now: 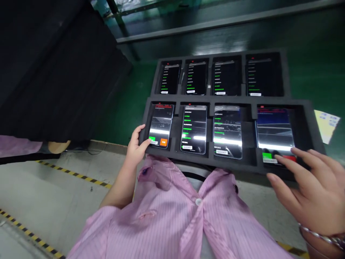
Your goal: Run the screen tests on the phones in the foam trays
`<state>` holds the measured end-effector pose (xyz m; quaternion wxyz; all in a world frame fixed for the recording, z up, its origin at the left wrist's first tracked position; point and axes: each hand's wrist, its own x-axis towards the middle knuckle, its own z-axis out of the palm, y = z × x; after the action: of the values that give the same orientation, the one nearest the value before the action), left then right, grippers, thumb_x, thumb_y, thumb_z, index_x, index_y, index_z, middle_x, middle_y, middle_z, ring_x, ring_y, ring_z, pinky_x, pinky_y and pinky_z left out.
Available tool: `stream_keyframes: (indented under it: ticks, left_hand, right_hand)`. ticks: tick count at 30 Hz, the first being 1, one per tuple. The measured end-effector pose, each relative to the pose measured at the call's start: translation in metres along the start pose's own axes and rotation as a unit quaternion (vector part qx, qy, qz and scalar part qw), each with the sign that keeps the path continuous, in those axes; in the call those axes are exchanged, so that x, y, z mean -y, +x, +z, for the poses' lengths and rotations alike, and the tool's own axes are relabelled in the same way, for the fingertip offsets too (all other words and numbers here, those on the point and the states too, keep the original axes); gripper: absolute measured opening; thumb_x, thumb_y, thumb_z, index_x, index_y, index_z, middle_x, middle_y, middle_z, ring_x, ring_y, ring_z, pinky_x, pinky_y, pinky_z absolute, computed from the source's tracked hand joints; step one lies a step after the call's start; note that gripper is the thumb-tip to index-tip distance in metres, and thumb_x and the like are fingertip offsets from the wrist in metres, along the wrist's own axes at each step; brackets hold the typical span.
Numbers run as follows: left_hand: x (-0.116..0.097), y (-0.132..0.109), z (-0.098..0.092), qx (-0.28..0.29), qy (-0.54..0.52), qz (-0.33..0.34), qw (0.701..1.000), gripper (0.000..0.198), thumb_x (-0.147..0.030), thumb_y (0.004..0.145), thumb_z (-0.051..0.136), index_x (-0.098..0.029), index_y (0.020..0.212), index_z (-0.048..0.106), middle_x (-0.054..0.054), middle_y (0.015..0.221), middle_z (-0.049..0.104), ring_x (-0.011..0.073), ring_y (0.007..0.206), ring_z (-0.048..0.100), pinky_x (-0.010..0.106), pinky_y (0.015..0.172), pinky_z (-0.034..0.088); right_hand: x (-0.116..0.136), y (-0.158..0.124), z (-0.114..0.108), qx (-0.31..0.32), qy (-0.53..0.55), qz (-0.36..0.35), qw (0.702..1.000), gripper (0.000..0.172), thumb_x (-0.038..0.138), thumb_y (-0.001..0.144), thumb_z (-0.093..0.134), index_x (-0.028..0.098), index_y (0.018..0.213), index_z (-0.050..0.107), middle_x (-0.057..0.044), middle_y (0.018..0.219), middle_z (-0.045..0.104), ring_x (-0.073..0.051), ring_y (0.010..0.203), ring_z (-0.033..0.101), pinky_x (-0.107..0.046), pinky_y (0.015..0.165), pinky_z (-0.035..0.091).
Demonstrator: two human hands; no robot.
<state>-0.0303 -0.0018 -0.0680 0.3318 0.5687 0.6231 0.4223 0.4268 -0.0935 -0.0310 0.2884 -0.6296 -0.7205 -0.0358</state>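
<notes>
A black foam tray (194, 99) holds two rows of smartphones with lit screens. My left hand (137, 147) rests at the tray's left front edge. Its fingers lie along the rim, and its thumb reaches over the green button of the front-left smartphone (161, 124), which also shows an orange button. Fingers spread, my right hand (314, 183) is over the front-right smartphone (275, 129), fingertips near its green and red buttons; I cannot tell whether they touch the glass. Between these lie two smartphones (193, 129) with white and green text lists.
The tray lies on a green work surface (309, 61). A yellow note with handwriting (327, 126) is right of the tray. Black cloth (67, 72) hangs on the left. Yellow-black tape (72, 173) marks the floor, and part of a pink garment (20, 145) shows at far left.
</notes>
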Motion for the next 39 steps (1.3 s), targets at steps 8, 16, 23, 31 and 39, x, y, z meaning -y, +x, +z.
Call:
stream_keyframes:
  ticks: [8,16,23,31,39]
  left_hand:
    - [-0.046,-0.011,-0.003,-0.011,0.198,0.137,0.971,0.054,-0.036,0.092,0.070,-0.026,0.143,0.055,0.014,0.159,0.048,0.0336,0.149,0.045,0.055,0.124,0.038]
    - [-0.082,-0.034,0.042,0.123,0.309,0.364,0.870,0.043,-0.052,0.102,0.061,-0.024,0.135,0.064,0.016,0.157,0.052,0.0399,0.155,0.035,0.064,0.126,0.030]
    - [-0.065,-0.036,0.063,0.068,0.346,0.369,0.860,0.053,-0.061,0.098,0.064,-0.028,0.140,0.064,0.013,0.158,0.053,0.0409,0.154,0.036,0.063,0.126,0.029]
    - [-0.074,-0.033,0.027,0.044,0.276,0.316,0.907,0.067,-0.072,0.096,0.059,-0.028,0.147,0.052,0.018,0.162,0.043,0.0403,0.157,0.029,0.066,0.126,0.027]
    - [-0.031,-0.030,-0.014,0.018,0.294,0.195,0.935,0.044,-0.053,0.103,0.056,-0.023,0.136,0.059,0.018,0.152,0.053,0.0333,0.143,0.051,0.054,0.119,0.043]
  right_hand:
    - [0.024,0.011,0.000,0.013,0.053,-0.122,0.991,0.046,0.035,0.099,0.068,0.023,0.142,0.058,-0.020,0.136,0.060,-0.043,0.131,0.057,-0.065,0.113,0.045]
    - [0.060,0.010,0.020,0.070,0.044,-0.104,0.991,0.051,0.047,0.104,0.058,0.024,0.149,0.052,-0.022,0.156,0.044,-0.050,0.147,0.038,-0.077,0.118,0.032]
    - [0.068,0.008,0.032,0.066,0.001,-0.079,0.995,0.067,0.055,0.103,0.057,0.022,0.159,0.044,-0.024,0.158,0.043,-0.051,0.149,0.036,-0.077,0.117,0.032]
    - [0.073,0.009,0.036,0.067,-0.030,-0.068,0.995,0.083,0.062,0.101,0.056,0.032,0.171,0.021,-0.018,0.165,0.038,-0.055,0.147,0.038,-0.082,0.117,0.029]
    - [0.081,0.015,0.040,0.052,-0.011,-0.066,0.996,0.083,0.066,0.101,0.050,0.032,0.170,0.020,-0.013,0.168,0.035,-0.060,0.144,0.038,-0.087,0.115,0.028]
